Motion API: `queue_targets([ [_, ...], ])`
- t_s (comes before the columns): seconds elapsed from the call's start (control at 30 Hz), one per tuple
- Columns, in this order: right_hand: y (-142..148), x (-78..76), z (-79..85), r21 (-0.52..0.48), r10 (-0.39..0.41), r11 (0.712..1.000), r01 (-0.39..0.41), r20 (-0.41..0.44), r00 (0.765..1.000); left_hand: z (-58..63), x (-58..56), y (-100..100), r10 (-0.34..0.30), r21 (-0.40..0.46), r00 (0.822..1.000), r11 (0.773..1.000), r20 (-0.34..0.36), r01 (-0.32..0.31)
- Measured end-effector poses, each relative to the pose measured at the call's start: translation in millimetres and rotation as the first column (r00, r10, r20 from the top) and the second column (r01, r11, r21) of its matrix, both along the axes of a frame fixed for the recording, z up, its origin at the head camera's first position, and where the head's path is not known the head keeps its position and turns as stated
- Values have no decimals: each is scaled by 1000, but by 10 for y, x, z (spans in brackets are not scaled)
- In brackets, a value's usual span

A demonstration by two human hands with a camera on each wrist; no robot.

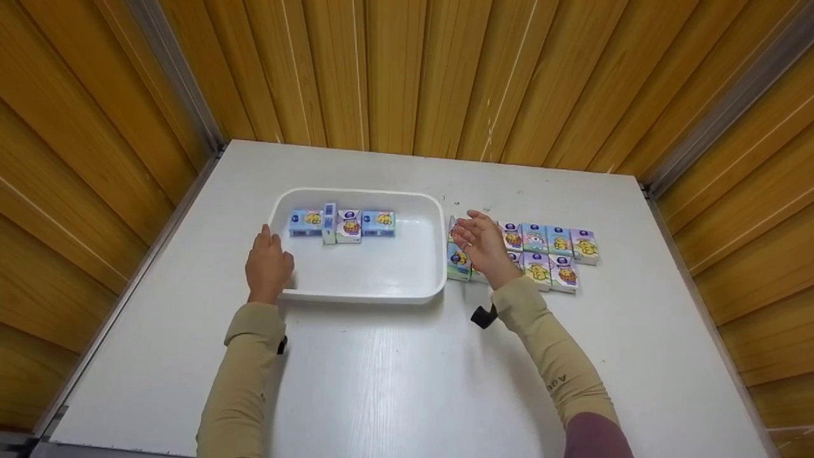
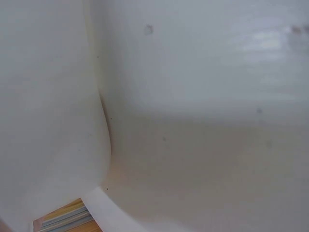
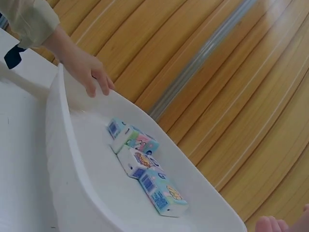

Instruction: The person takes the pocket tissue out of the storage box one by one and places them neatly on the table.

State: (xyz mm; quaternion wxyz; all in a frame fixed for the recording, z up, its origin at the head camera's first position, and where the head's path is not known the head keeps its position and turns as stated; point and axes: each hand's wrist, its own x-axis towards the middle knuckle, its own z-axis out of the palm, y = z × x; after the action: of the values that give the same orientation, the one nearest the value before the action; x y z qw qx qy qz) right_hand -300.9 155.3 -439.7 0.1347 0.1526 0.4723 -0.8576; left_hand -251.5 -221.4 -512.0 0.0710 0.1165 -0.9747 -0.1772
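A white tray [image 1: 362, 298] holds several small cartoon-printed tissue packs [image 1: 378, 222] in a row near its far side. One narrow pack [image 1: 329, 222] stands on edge among them. My left hand [image 1: 268, 264] rests over the tray's left rim; in the right wrist view that left hand [image 3: 84, 65] has its fingers hanging just inside the wall. To the right of the tray, my right hand [image 1: 483, 245] hovers over two rows of similar packs [image 1: 537, 267], fingers loosely bent and holding nothing. It hides some of the packs beneath. Only fingertips [image 3: 273, 224] of it show in the right wrist view.
The tray and packs lie on a white table [image 1: 356, 381]. Wood-patterned panels [image 1: 394, 76] with metal corner posts enclose the back and both sides. The left wrist view is filled by pale tray surfaces [image 2: 193, 159].
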Motion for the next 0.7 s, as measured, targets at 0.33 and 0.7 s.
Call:
queue_targets([
  [0.33,-296,21,-104,-17,44,999,-43,54,998,15,-15,-2,10,7,999,1000,39,-11],
  [0.7,-622,26,-197,70,164,983,-172,115,980,12,-22,19,29,-9,997,1000,73,-28],
])
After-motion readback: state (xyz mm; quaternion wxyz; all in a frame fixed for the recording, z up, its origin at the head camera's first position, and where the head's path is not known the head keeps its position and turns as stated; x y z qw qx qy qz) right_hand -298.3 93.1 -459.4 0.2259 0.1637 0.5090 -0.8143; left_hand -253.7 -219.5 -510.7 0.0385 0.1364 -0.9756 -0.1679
